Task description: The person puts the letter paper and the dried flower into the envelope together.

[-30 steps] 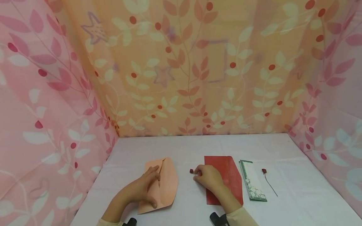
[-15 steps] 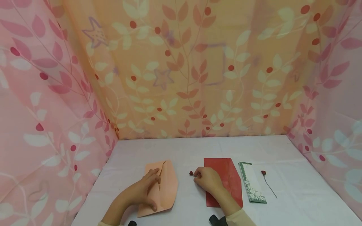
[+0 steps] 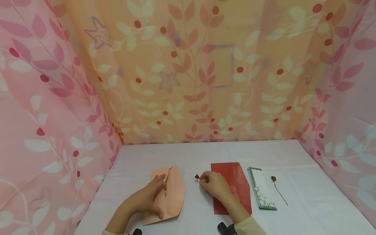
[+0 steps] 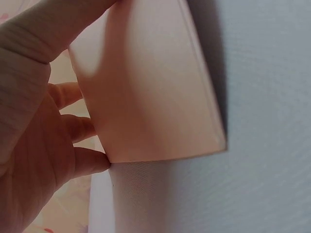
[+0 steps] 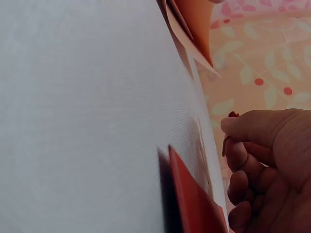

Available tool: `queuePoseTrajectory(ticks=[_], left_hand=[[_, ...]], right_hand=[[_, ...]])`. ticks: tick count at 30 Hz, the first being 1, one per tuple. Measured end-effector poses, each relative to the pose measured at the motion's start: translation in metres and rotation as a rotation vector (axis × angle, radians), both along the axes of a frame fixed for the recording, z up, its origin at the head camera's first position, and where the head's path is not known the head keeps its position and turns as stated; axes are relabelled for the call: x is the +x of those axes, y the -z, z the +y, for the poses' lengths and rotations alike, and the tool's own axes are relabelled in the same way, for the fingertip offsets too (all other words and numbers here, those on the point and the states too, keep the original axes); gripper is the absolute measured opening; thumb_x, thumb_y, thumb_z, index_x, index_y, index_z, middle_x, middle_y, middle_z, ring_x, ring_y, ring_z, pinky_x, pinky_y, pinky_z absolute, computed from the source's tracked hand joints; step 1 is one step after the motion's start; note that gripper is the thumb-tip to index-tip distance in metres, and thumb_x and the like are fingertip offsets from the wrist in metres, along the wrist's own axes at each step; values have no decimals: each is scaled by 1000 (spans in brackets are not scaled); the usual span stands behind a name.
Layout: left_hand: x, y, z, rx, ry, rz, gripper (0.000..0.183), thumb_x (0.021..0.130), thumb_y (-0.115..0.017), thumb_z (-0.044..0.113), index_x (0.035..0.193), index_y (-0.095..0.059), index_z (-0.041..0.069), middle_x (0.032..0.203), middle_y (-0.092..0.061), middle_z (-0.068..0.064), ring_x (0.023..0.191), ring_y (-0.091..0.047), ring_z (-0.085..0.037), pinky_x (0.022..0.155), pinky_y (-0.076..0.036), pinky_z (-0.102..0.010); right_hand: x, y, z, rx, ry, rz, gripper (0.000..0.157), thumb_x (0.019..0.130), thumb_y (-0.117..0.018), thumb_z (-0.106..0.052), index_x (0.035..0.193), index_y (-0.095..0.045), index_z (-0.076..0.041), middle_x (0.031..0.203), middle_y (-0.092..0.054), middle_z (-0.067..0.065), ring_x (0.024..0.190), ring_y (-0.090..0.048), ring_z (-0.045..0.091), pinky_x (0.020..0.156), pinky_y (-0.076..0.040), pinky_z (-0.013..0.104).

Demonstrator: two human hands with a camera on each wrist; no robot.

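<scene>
A peach envelope (image 3: 175,191) lies flap side up on the white table, its pocket edge gaping a little. My left hand (image 3: 149,195) spreads across it, thumb near the lower edge and fingers on the pocket; the left wrist view shows the fingertips at the edge of the envelope (image 4: 155,97). Between thumb and index finger my right hand (image 3: 215,186) pinches a small dried red rose (image 3: 197,176). Its bloom (image 5: 233,114) sticks out past the thumb in the right wrist view, and most of the stem is hidden. Beneath that hand lies a red envelope (image 3: 239,182).
Right of the red envelope lies a green-bordered card (image 3: 261,189) with white flowers. A second dried rose (image 3: 274,179) with a long thin stem lies beyond it. Patterned cloth (image 3: 188,98) hangs behind the table (image 3: 188,153) and along both sides.
Within the last half second the right hand and its rose have shifted slightly left and up. The left hand stays on the peach envelope. The head view has tilted slightly.
</scene>
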State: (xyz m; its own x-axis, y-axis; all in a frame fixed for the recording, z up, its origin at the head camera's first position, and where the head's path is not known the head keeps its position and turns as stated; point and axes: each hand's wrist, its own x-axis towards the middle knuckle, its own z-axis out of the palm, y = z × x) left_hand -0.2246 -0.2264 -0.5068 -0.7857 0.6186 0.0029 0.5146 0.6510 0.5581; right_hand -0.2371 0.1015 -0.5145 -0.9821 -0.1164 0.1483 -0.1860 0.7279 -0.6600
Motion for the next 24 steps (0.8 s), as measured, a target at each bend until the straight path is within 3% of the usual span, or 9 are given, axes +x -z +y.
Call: queuePoseTrajectory(ticks=[8, 24], left_hand=[[-1, 3, 0, -11, 0, 11, 81, 47, -82, 65, 112, -42, 34, 161, -14, -7, 147, -10, -42, 103, -34, -65], [0, -1, 1, 14, -3, -29, 80, 48, -84, 61, 111, -43, 33, 161, -13, -8, 147, -8, -42, 104, -30, -66]], right_hand=[[1, -5, -6, -56, -18, -46, 14, 84, -73, -25, 96, -70, -18, 65, -58, -9, 50, -54, 7, 48, -45, 26], [1, -16, -28, -154, -89, -63, 15, 82, -75, -25, 94, -72, -17, 68, -60, -7, 60, -55, 10, 51, -46, 26]])
